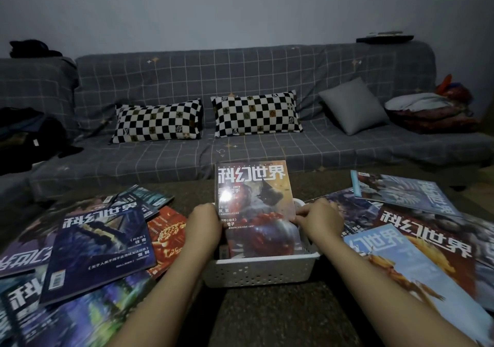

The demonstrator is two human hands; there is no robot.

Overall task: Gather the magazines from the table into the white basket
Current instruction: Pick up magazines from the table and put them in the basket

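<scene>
A white perforated basket (260,269) stands on the dark table in front of me. A magazine with a red and orange cover (255,202) stands upright in it, its lower end inside the basket. My left hand (204,226) grips its left edge and my right hand (319,221) grips its right edge. Several magazines lie spread on the table to the left, the top one dark blue (99,250), with an orange one (167,235) beside it. More magazines lie to the right, among them a light blue one (409,269) and a red one (433,237).
A grey checked sofa (240,148) runs along the far side of the table, carrying two black-and-white checkered pillows (157,122), a grey cushion (352,106) and folded bedding (427,111). Dark clothes (29,132) are piled at the left. Bare table surface (280,314) shows below the basket.
</scene>
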